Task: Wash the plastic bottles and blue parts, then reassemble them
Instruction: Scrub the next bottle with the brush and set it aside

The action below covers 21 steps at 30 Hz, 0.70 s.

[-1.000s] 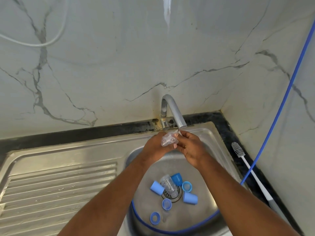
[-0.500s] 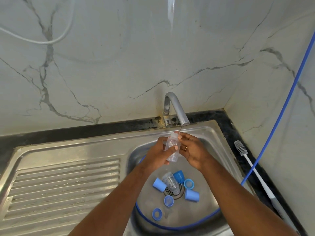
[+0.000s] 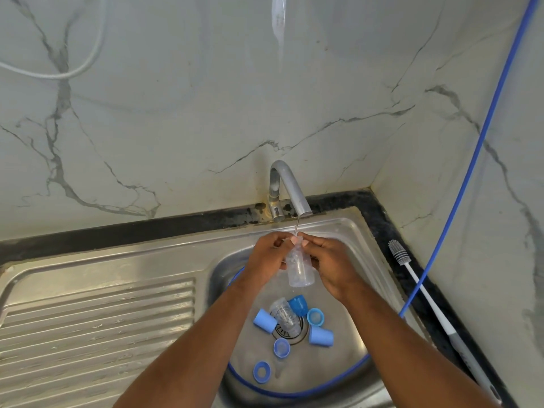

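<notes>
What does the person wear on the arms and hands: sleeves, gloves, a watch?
Nothing visible. Both forearms are bare to the frame edge, without sleeves, watch or bracelet. The left hand and right hand have no gloves; rings cannot be made out.

You have turned the small clear plastic bottle [image 3: 298, 269] from lying sideways between your hands a second ago to standing mouth-up beneath the curved grey metal tap [image 3: 290, 187], its base pointing near. Your left hand [image 3: 269, 254] has slid off the bottle's body, which it wrapped half a second ago. Its fingers [image 3: 282, 238] now pinch the neck, opposite your right hand [image 3: 329, 260], so the body hangs bare below.
</notes>
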{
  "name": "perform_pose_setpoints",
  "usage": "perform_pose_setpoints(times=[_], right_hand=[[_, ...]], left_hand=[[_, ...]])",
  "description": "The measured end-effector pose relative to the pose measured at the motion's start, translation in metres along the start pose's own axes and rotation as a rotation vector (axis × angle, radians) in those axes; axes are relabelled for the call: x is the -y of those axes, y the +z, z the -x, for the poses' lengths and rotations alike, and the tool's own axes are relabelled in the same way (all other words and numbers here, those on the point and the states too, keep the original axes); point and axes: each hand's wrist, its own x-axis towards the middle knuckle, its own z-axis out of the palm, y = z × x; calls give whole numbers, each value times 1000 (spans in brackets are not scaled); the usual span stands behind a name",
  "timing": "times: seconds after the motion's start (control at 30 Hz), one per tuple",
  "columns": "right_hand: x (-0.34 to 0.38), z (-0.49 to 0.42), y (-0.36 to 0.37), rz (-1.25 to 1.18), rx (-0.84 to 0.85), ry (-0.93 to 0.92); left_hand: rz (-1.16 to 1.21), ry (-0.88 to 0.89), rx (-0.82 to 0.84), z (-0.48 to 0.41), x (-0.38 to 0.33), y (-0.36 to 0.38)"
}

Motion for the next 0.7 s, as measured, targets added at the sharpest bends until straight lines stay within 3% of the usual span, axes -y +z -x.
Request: perform_pose_setpoints(times=[0.1, 0.23, 0.7], right_hand=[[4, 2, 3, -10, 32, 18], [-3, 3, 8, 22, 79, 195], [-22, 4, -8, 540, -108, 87]], left_hand=[[146, -39, -34, 1, 2, -13], [271, -74, -1, 2, 3, -19], [-156, -33, 67, -7, -4, -5]])
